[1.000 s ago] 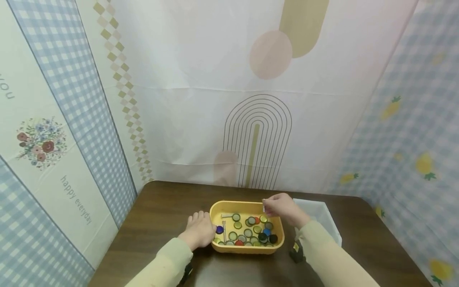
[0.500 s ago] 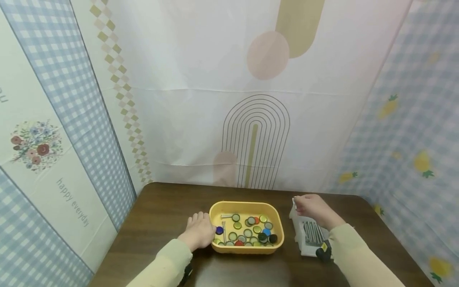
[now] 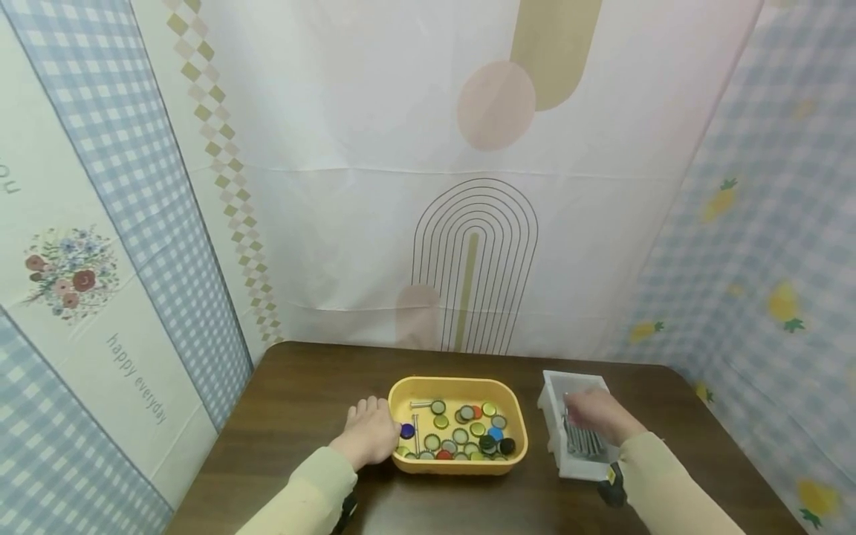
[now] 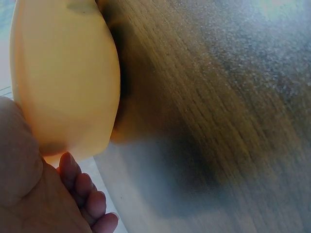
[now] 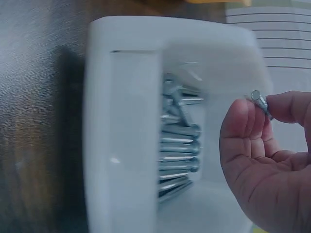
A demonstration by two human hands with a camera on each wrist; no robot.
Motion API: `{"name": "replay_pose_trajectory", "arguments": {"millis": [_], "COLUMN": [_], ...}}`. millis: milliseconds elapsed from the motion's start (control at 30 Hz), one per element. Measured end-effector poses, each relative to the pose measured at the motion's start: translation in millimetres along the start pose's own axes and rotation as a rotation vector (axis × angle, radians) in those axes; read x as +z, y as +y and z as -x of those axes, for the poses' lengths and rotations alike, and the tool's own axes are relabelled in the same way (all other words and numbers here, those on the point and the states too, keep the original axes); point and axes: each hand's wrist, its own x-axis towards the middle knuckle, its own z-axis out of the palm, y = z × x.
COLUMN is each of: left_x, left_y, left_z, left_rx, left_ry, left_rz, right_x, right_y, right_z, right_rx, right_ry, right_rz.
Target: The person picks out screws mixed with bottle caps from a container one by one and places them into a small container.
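In the head view my left hand (image 3: 366, 432) rests against the left end of the yellow basin (image 3: 458, 467), thumb side at the rim. Its fingers lie loosely bent beside the outer wall in the left wrist view. Bottle caps (image 3: 460, 436) in several colours lie in the basin with two metal bolts (image 3: 416, 435). My right hand (image 5: 267, 155) pinches a silver bolt (image 5: 259, 101) between thumb and fingertips, over the white plastic box (image 5: 131, 121). Inside that box several similar bolts (image 5: 177, 150) lie mostly side by side, partly hidden by its near wall.
Both containers stand on a dark wood table (image 3: 321, 379), the white box right of the basin with a gap between them. Behind the table hangs a patterned white cloth (image 3: 334, 223), with checked cloth (image 3: 756, 297) at the right.
My right hand has carried the bolt from above the basin's right end rightward to the white box, then lower over it. The left hand stays at the basin.
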Motion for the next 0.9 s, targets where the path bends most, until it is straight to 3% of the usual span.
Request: {"name": "replay_pose_trajectory", "arguments": {"millis": [200, 367, 900], "left_x": [0.5, -0.1, 1.1], "left_y": [-0.8, -0.8, -2.4], "left_z": [-0.9, -0.7, -1.6], "left_rx": [0.0, -0.002, 0.002], "left_ry": [0.003, -0.005, -0.003], "left_rz": [0.005, 0.003, 0.002], "right_x": [9.5, 10.5, 12.8], "right_y": [12.3, 15.3, 20.0], "right_z": [-1.6, 4.2, 6.1], "right_rx": [-0.038, -0.02, 0.088], "right_ry": [0.066, 0.033, -0.01], "right_rz": [0.259, 0.387, 0.232]}}
